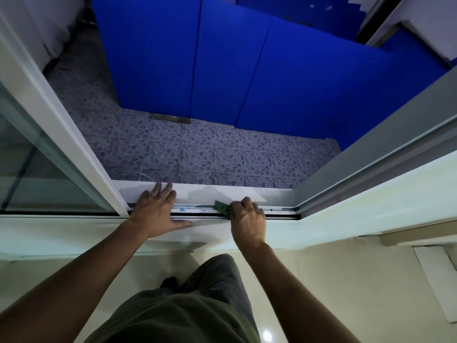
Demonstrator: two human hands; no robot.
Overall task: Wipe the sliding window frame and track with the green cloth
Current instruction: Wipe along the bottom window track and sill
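green cloth bunched in right hand, pressed into track; soft, light, best pinched mid-wad. left hand laid flat, nothing held.

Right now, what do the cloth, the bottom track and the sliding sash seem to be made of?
Green cloth: soft woven or microfibre fabric, matte and crumpled under the right hand. Track: probably painted or anodised aluminium, smooth pale rails with a dark groove; it could be uPVC. Sliding sash: white smooth frame, likely coated metal or plastic, holding clear reflective glass.
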